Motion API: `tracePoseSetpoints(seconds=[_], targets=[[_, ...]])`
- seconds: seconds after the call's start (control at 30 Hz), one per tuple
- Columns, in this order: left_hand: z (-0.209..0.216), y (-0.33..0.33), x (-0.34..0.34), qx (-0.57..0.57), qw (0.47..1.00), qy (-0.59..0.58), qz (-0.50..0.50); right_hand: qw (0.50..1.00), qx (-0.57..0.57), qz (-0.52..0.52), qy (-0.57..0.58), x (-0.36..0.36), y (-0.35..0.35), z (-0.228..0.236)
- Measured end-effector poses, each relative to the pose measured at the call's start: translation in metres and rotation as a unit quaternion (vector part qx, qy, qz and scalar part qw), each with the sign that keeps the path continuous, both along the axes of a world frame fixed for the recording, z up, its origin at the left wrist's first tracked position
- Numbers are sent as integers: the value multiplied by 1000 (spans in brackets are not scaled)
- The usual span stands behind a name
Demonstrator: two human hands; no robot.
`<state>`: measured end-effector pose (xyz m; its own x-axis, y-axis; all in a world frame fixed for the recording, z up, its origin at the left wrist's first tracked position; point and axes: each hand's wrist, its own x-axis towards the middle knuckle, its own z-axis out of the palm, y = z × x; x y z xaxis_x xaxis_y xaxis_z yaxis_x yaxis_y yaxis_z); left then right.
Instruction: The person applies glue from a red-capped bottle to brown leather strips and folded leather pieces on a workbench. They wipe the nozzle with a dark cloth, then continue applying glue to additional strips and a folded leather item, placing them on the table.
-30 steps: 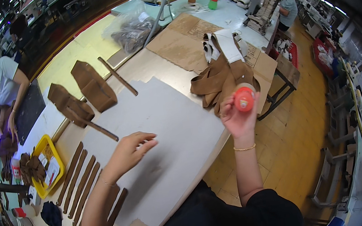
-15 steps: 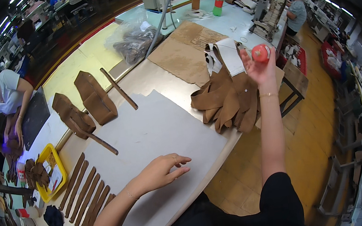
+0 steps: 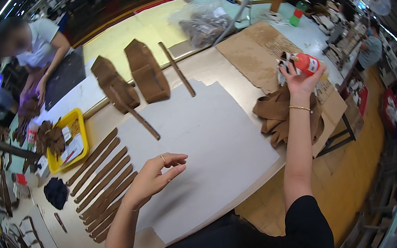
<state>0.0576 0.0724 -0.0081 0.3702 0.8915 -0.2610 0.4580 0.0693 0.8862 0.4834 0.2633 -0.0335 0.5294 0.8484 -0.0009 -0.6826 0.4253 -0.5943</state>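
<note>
My right hand is raised over the far right of the table, its fingers closed round a red bottle with a pale label, held tilted. Below and beside that hand lies a heap of brown strap-like pieces, partly hidden by my forearm. My left hand hovers above a large pale grey sheet, fingers stretched and thumb apart, holding nothing. To its left, several narrow brown strips lie side by side. Beyond the sheet rest two wide folded brown pieces and two thin brown bars.
A yellow tray with small items and a dark cloth bundle sit at left. Brown cardboard, a plastic bag and a green bottle lie farther back. A person works across the table at far left.
The view has swung left, so the table's things appear farther right. The red bottle in my right hand has tipped to show its side. My left hand stays open above the sheet.
</note>
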Motion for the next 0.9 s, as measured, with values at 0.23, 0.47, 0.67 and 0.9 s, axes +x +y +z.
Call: tracePoseSetpoints(seconds=[0.23, 0.47, 0.67, 0.9], targets=[[-20, -28, -50, 9, 996, -17, 86, 992, 11, -123, -36, -13, 29, -5], [-24, -38, -88, 31, 981, -63, 180, 973, 101, -183, -101, 34, 31, 1], [-7, 0, -81, 124, 973, -88, 174, 948, 134, -189, -219, 95, -35, 65], [21, 36, -45, 288, 938, -129, 145, 873, 276, -166, -367, 69, -108, 169]])
